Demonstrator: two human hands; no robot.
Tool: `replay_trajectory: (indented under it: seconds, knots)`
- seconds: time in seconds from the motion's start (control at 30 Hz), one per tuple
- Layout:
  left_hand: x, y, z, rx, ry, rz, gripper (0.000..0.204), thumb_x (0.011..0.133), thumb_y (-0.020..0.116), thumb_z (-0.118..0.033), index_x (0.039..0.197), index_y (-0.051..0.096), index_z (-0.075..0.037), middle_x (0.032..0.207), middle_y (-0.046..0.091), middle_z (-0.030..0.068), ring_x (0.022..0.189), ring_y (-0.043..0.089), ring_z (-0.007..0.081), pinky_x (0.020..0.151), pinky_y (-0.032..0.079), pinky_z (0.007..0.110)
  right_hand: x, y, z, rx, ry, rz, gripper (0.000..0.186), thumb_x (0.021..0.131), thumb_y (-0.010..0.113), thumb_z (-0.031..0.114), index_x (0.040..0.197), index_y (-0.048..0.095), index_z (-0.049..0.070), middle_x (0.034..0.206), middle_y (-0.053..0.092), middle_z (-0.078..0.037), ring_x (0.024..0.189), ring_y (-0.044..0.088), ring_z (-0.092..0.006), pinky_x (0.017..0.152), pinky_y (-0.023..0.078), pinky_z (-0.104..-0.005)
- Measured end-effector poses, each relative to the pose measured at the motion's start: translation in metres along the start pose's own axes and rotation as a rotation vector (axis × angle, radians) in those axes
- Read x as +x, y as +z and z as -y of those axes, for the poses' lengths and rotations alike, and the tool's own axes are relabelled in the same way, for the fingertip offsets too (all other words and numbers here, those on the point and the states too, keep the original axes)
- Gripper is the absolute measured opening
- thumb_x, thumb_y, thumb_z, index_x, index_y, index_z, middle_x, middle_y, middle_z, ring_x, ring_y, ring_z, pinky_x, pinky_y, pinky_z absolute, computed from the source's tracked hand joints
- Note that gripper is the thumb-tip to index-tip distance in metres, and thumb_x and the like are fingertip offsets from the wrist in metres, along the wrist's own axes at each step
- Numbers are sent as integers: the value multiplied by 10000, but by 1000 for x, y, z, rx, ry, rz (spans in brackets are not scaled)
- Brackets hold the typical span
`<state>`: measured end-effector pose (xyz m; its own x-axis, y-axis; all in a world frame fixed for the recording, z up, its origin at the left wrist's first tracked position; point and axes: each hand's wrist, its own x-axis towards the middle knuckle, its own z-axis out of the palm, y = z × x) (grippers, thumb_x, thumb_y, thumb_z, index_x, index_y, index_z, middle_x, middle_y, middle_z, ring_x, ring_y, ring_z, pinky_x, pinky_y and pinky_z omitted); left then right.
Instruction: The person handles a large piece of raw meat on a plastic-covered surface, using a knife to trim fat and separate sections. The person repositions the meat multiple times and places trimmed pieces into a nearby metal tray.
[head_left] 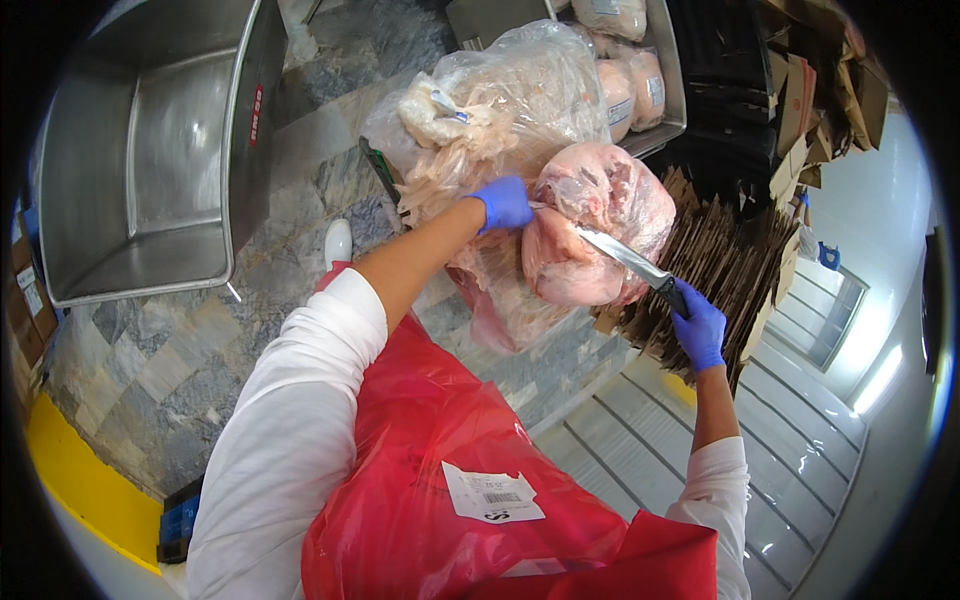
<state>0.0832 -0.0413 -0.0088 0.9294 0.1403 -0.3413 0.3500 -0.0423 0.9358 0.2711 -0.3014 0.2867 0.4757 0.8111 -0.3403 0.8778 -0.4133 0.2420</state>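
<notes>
A big pale pink piece of raw meat [574, 262], shiny on its surface, lies in front of me. My right hand [700, 328], in a blue glove, is wrapped round the black handle of a knife [628, 258]. The long blade points left, its tip against the meat. At the meat's left edge, my blue-gloved left hand [505, 204] is closed on what looks like a bit of clear plastic wrap [538, 205]. Beyond that hand, crumpled clear plastic bags [500, 95] form a heap, some smeared with pinkish residue.
A deep steel tub [175, 150] stands at the left. Wrapped meat pieces [647, 85] fill a metal bin [672, 70] at the far side. Flattened cardboard [700, 240] is stacked upright at the right. Below is a grey patterned floor [140, 370] with a yellow curb [85, 480].
</notes>
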Motion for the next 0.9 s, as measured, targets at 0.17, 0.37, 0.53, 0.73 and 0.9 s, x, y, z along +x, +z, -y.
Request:
replay_trajectory:
  seconds: [0.17, 0.37, 0.53, 0.73, 0.9]
  knots:
    - [9, 2, -9, 149, -33, 12, 337, 869, 568, -210, 1101, 719, -17, 1054, 713, 263, 934, 700, 421, 848, 540, 465, 6, -49, 25, -236, 46, 98, 487, 808, 718, 136, 1277, 663, 258, 972, 716, -99, 811, 703, -342, 717, 563, -457]
    - [-23, -26, -33, 77, 314, -64, 314, 899, 586, -278, 1045, 710, -29, 975, 703, 251, 884, 671, 422, 842, 535, 455, -45, -87, 12, -132, 234, -42, 465, 799, 720, 124, 1246, 683, 247, 912, 723, -137, 814, 706, -365, 709, 556, -466]
    - [-34, -42, -78, -122, 169, 54, 417, 905, 636, -398, 947, 694, 12, 960, 711, 224, 835, 659, 358, 832, 524, 430, -102, 23, -2, 267, 458, -202, 385, 865, 769, 223, 1239, 695, 175, 975, 733, -190, 880, 726, -376, 758, 566, -407]
    - [-43, -59, -95, 200, -21, 89, 817, 795, 721, -583, 1372, 591, -19, 946, 736, 190, 857, 710, 298, 803, 554, 407, -139, 103, 81, 538, 610, -215, 358, 888, 757, 233, 1222, 693, 121, 963, 730, -205, 872, 718, -390, 756, 555, -418]
    - [-35, -15, -142, 600, -59, -67, 698, 823, 684, -650, 1079, 732, -2, 1120, 710, 244, 1072, 681, 398, 921, 544, 440, -197, 160, 130, 755, 816, -224, 331, 909, 736, 232, 1201, 692, 84, 983, 737, -189, 886, 728, -360, 774, 551, -410]
